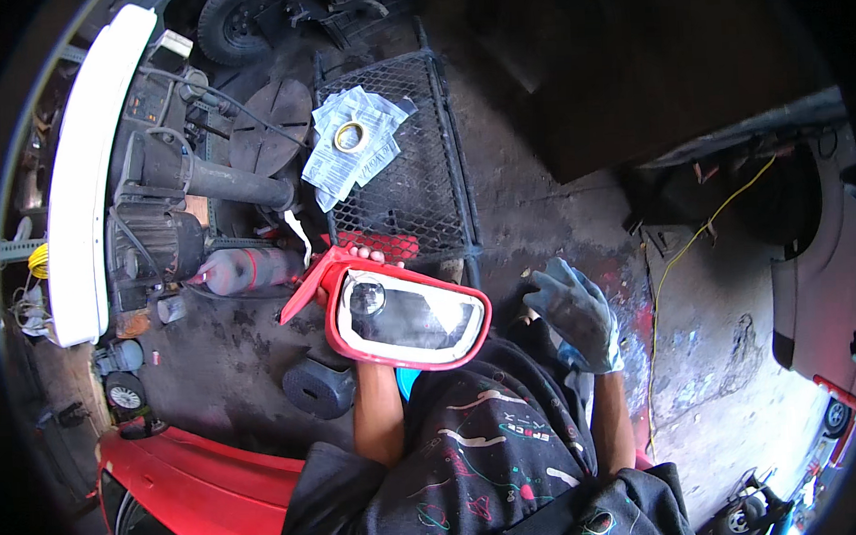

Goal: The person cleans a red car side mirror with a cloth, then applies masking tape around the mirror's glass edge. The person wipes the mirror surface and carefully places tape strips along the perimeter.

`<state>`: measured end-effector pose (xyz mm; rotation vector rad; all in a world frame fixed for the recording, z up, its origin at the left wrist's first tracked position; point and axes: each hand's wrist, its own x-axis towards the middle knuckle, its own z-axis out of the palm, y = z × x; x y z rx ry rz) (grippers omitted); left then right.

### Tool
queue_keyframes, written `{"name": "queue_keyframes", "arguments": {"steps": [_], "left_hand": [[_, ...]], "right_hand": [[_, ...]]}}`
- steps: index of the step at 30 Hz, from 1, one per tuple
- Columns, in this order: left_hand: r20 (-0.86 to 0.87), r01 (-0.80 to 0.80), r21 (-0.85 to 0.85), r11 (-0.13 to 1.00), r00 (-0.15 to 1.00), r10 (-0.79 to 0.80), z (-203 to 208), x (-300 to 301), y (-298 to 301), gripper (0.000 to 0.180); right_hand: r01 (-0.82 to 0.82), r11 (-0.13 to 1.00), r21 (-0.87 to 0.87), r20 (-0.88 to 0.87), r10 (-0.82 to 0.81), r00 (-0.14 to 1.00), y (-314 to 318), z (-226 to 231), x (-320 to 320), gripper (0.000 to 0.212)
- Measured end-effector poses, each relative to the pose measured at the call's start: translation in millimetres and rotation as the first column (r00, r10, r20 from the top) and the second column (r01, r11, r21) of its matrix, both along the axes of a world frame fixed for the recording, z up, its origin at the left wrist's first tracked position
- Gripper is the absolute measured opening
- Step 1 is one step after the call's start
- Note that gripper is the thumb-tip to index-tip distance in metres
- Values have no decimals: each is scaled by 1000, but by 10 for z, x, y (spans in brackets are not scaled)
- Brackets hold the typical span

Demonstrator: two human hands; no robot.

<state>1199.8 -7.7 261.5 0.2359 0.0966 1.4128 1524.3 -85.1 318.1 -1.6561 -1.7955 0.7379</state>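
My left hand (369, 256) grips a red car side mirror (406, 314) from behind, its bare fingertips showing over the top edge. White masking strips border the mirror's glass, and its red mounting arm points to the left. The rest of that hand is hidden behind the housing. To the right of the mirror and apart from it, my right hand (581, 321) wears a grey work glove. Its fingers are stretched out with nothing held. Beyond the mirror, newspaper sheets (329, 177) lie on a black mesh stand (434, 173), with a yellow tape roll (338, 139) on top.
A red part (394, 245) rests at the stand's near end. Machinery with a motor (154, 244) and a red cylinder (249, 271) stand left. A dark round stool (317, 385) sits by my left forearm. A red car body (199, 474) is lower left; a yellow cord (691, 244) runs right.
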Motion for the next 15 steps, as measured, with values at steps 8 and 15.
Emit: {"name": "queue_keyframes", "arguments": {"steps": [8, 15], "left_hand": [[139, 205, 77, 976, 967, -214, 710, 1071, -425, 74], [148, 224, -97, 970, 967, -208, 920, 1593, -784, 83]], "right_hand": [[-110, 992, 58, 97, 104, 990, -515, 223, 790, 36], [-285, 947, 151, -206, 312, 927, -670, 468, 490, 35]]}}
